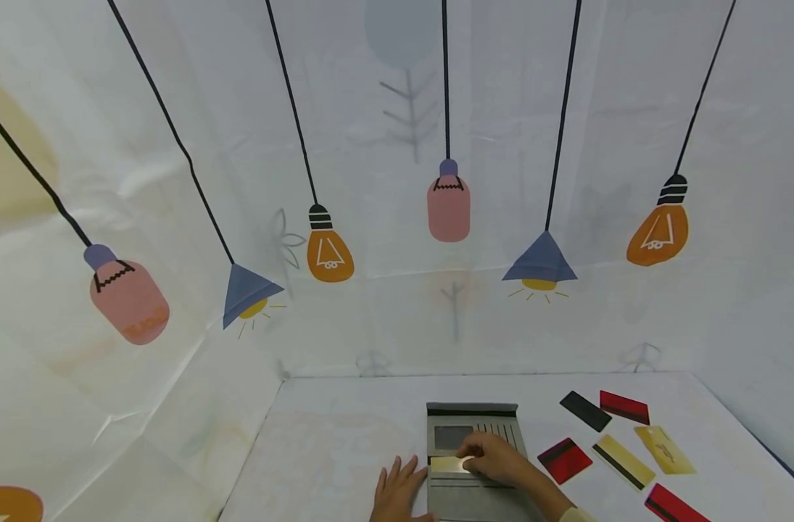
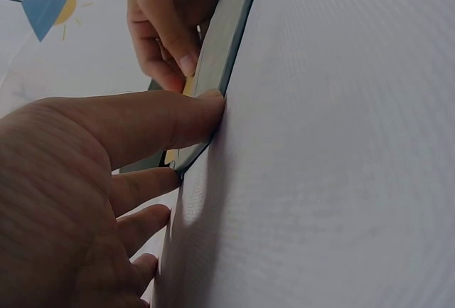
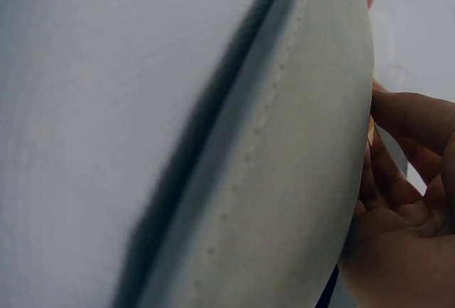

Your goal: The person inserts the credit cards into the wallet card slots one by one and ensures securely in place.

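Note:
A grey wallet (image 1: 458,497) lies unfolded on the white table, with card slots and a dark window in its upper half. In its middle slot sits a gold card (image 1: 444,465), partly covered by the fingers of my right hand (image 1: 496,459), which pinch its right part. My left hand (image 1: 395,494) rests at the wallet's left edge with its fingers spread. In the left wrist view, the thumb (image 2: 160,119) presses on the wallet's edge and the index fingertip touches its corner. The wallet's flap (image 3: 284,158) hides much of the card in the right wrist view.
Right of the wallet lie several loose cards: a black card (image 1: 585,411), red cards such as this striped one (image 1: 564,460), and gold cards including a striped one (image 1: 623,462). Behind the table (image 1: 344,413) hangs a white sheet (image 1: 383,319) printed with lamps.

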`<state>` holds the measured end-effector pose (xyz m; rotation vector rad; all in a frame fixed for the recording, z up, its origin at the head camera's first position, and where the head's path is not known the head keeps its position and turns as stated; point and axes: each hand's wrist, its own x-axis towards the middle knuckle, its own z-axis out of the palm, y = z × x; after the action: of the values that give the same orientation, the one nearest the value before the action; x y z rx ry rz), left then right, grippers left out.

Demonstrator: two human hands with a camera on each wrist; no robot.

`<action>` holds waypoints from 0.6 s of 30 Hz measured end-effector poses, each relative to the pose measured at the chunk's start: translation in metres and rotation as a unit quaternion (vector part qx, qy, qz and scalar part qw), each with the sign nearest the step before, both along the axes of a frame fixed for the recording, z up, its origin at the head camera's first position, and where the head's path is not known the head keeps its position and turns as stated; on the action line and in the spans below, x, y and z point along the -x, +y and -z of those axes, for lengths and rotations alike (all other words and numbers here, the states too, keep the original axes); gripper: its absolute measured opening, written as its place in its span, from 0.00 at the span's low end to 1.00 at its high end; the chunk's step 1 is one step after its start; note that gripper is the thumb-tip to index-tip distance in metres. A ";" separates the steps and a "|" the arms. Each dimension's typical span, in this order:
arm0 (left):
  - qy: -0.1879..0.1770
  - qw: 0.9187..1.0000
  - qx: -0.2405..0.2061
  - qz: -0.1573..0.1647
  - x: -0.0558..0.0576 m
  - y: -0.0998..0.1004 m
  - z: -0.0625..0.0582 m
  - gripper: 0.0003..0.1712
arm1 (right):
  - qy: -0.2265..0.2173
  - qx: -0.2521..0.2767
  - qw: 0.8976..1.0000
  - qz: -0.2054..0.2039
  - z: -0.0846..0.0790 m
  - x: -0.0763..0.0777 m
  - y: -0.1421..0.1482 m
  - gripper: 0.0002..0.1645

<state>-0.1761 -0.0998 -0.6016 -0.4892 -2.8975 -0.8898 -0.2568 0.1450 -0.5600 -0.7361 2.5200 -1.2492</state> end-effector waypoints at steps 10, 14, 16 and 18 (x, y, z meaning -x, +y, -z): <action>0.010 1.000 0.011 -0.015 -0.006 0.002 -0.001 0.42 | -0.005 0.010 1.000 -0.006 0.001 -0.003 0.000 0.05; 0.014 1.000 0.005 -0.012 -0.005 0.002 0.000 0.40 | -0.004 0.009 1.000 -0.010 0.001 -0.003 0.000 0.05; 0.022 1.000 -0.001 -0.009 -0.004 0.001 0.001 0.39 | -0.005 0.010 1.000 -0.013 0.001 -0.003 0.000 0.05; 0.031 0.999 -0.005 -0.006 -0.003 0.001 0.003 0.38 | -0.009 0.013 1.000 -0.016 0.000 -0.003 0.000 0.04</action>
<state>-0.1727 -0.0989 -0.6045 -0.4906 -2.8361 -0.8702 -0.2534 0.1450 -0.5604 -0.7636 2.4726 -1.2738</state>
